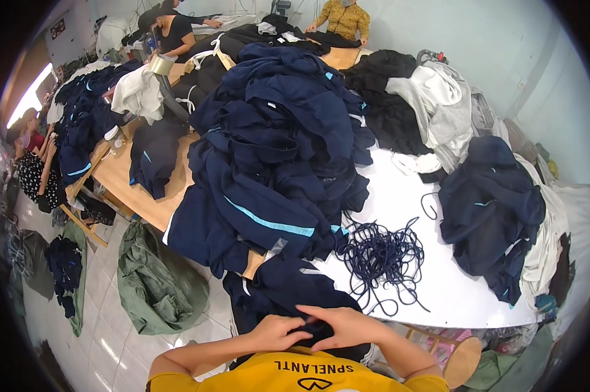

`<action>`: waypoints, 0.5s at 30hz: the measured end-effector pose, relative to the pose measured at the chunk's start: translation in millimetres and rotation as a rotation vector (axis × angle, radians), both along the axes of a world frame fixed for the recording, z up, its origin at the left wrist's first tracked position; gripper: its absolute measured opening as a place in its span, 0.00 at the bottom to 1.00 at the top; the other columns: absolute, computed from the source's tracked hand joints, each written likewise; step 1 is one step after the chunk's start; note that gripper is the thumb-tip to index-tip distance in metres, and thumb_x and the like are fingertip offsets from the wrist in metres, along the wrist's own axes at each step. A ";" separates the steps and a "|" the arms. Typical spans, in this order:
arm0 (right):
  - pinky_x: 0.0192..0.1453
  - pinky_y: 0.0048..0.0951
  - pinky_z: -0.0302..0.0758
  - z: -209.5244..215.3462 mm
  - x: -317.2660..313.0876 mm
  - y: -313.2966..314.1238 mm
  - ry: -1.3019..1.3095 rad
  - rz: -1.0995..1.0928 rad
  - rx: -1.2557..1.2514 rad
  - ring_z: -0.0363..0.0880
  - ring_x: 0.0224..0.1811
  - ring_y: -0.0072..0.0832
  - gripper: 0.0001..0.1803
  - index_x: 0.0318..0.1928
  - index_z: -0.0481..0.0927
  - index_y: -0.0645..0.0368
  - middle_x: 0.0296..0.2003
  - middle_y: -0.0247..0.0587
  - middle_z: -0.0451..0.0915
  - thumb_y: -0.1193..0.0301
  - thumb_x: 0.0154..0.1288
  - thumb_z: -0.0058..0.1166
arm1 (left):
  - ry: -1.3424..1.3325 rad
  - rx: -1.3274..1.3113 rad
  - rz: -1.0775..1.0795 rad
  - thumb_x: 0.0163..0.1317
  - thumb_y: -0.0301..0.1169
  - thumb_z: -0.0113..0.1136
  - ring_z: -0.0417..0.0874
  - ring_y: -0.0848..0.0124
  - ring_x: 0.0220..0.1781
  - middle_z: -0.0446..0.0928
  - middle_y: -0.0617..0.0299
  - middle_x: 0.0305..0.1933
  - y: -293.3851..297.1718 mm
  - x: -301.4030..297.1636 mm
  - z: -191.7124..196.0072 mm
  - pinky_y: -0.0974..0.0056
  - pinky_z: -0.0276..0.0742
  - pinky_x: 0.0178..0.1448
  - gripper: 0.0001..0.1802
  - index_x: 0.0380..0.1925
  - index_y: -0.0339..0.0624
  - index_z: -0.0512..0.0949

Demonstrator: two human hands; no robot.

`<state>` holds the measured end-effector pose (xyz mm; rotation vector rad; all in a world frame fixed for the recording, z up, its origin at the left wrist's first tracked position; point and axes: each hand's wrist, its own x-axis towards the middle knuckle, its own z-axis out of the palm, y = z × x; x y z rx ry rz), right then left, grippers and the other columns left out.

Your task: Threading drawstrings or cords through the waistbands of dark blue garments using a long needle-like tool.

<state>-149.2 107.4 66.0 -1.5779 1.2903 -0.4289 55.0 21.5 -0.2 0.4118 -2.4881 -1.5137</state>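
Observation:
A navy garment (288, 287) lies over my lap and against the table's near edge. My left hand (278, 332) is closed on a fold of it, with the fingertips pointing right. Facing it, my right hand (339, 326) curves around the dark cloth, thumb and forefinger apart on either side of a fold; its other fingers are hidden. Both hands are close together in front of my yellow shirt. What lies in the dark gap between them is too dim to make out. Just beyond, a tangled heap of navy cords (385, 264) rests on the white tabletop (439, 307).
A tall pile of navy garments (275, 144) with light-blue stripes fills the table's middle. More navy clothing (491, 209) lies at right, near grey and white cloth (432, 98). A green sack (158, 281) stands on the floor at left. Several people work beyond the table. A wooden stool (463, 362) is lower right.

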 end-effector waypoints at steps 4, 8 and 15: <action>0.58 0.37 0.72 2.0 21.4 -1.6 0.009 -0.163 -0.118 0.72 0.58 0.49 0.57 0.73 0.49 0.52 0.60 0.53 0.66 0.55 0.48 0.71 | 0.051 -0.209 0.131 0.56 0.37 0.63 0.82 0.58 0.28 0.79 0.57 0.27 -4.2 -6.4 16.8 0.60 0.76 0.30 0.11 0.33 0.41 0.79; 0.59 0.39 0.71 -18.6 25.8 -5.6 -0.002 -0.350 -0.406 0.71 0.58 0.52 0.60 0.73 0.46 0.53 0.65 0.57 0.58 0.59 0.46 0.73 | 0.115 -0.465 0.176 0.50 0.35 0.66 0.80 0.61 0.23 0.76 0.61 0.22 -15.2 -15.6 35.7 0.61 0.73 0.27 0.09 0.26 0.45 0.76; 0.50 0.37 0.77 -40.4 -68.2 0.5 0.617 -0.980 -0.406 0.75 0.53 0.45 0.55 0.70 0.57 0.50 0.60 0.46 0.68 0.82 0.37 0.66 | 0.216 -1.256 0.557 0.49 0.37 0.68 0.71 0.64 0.18 0.70 0.65 0.17 -126.0 30.6 85.6 0.59 0.63 0.22 0.09 0.22 0.50 0.76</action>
